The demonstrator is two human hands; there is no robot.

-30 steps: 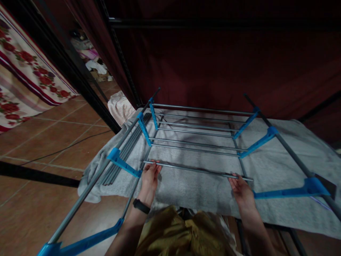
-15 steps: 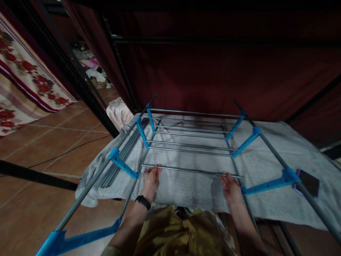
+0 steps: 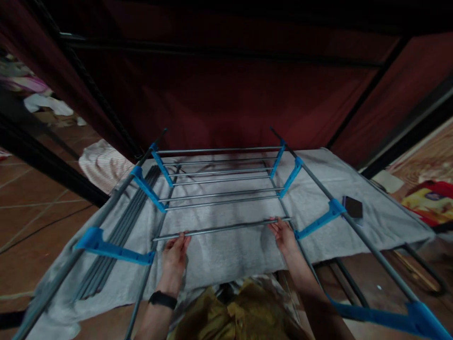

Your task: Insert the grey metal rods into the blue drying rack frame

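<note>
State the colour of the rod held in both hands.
Silvery grey; the rod shows best in the head view.

Single head-worn camera, looking forward and down from above the wearer's olive garment [image 3: 258,311], which is edging into the frame at bottom centre. The view is facing over the gray cloth [image 3: 222,259] toward the dark red curtain [image 3: 212,104]. Left hand [image 3: 174,252] and right hand [image 3: 284,236] are showing near, below mid-frame; the rack [image 3: 222,194] is spreading wider toward the lens, its side tubes running toward the lower corners.
</note>
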